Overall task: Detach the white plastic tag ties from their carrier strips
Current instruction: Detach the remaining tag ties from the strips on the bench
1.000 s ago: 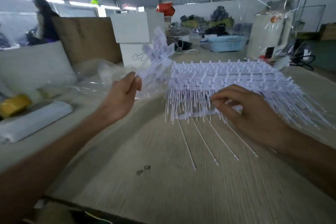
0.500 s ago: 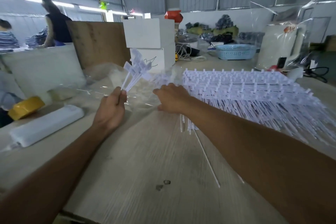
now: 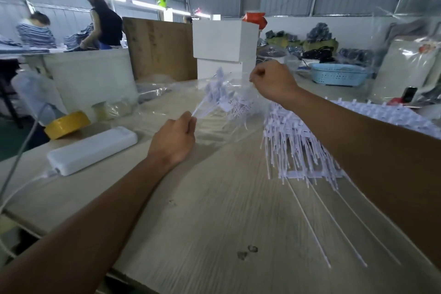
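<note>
Bare table (image 3: pixel 214 222) is left open at lower centre, bounded at right by stacked tie strips (image 3: pixel 298 150) and at left by a white case (image 3: pixel 93 150) and yellow tape roll (image 3: pixel 66 124).

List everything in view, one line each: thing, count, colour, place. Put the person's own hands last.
table: one, pale wood grain, fills the foreground.
tag ties on carrier strips: large stack, white, on the table at right.
detached ties: one bunch, white, fanned above the table, stems in the left hand.
clear plastic bag: one, transparent, around the bunch; its upper edge is at the right hand.
loose strips: a few, white, flat on the table, trailing from the stack.
tape roll: one, yellow, left edge.
flat pack: one, white, left.
boxes: two, white, stacked behind.
basket: one, light blue, right background.
people: two, far left.
left hand: grips the tie stems.
right hand: raised, fingers curled, pinching the bag's edge.
</note>
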Demonstrator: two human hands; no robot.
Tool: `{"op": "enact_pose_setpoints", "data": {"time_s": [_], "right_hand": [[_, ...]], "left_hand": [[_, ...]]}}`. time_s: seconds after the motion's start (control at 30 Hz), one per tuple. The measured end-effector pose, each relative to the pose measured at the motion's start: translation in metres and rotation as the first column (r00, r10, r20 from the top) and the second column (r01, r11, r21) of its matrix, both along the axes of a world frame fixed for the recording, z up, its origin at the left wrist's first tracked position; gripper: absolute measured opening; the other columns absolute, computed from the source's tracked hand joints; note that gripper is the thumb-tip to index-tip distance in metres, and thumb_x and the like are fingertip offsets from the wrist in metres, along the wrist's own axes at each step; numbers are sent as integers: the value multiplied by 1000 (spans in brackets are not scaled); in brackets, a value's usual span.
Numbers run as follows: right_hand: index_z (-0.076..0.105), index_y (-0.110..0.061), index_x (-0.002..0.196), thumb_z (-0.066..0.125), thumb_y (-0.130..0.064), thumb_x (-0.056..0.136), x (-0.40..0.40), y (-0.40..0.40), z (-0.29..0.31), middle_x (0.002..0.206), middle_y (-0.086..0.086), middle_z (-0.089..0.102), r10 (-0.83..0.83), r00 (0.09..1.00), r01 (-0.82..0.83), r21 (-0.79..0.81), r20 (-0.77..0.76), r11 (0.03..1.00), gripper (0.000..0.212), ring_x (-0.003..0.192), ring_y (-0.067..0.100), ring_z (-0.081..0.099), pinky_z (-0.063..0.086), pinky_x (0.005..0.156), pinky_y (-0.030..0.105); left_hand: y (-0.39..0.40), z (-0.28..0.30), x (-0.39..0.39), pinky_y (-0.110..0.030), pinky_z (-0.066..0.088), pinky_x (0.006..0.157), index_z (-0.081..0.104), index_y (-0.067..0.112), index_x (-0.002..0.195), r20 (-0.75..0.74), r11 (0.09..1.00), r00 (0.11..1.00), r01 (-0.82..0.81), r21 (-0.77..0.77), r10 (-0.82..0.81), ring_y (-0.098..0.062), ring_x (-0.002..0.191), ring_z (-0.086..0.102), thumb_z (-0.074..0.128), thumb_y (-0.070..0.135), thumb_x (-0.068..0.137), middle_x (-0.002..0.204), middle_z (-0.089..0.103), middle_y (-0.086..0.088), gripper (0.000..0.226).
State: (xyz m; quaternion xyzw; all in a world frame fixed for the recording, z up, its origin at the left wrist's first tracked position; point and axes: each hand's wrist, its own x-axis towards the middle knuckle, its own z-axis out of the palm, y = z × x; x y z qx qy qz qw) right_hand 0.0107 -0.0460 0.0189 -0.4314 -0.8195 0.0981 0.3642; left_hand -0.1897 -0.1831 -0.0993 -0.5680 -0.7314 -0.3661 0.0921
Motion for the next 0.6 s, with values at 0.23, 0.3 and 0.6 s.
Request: {"op": "enact_pose_setpoints", "data": {"time_s": [0.23,0.3,0.6], "right_hand": [[74,-17,100,51,-16,99,6,0,9,108,6,72,-12,999,14,49,-38,999,23,99,26,66,56,86,42],[73,-20,103,51,-20,100,4,-5,9,111,7,71,-5,999,2,93,35,996,22,101,29,65,55,88,44],[72,-20,106,52,-21,101,13,-9,12,107,5,71,-27,968,-47,289,248,956,20,94,27,65,56,81,43]], "left_hand": [[14,7,18,-37,38,76,58,12,107,-173,939,971,-206,-275,163,-40,103,60,41,23,98,112,62,-20,23],[34,26,21,-37,42,80,59,5,112,-106,921,980,-192,-339,166,-40,109,60,41,19,97,119,62,-21,27],[139,41,26,-42,52,97,56,-5,128,273,924,951,-32,-381,145,-40,118,59,42,9,100,129,60,-24,35]]}}
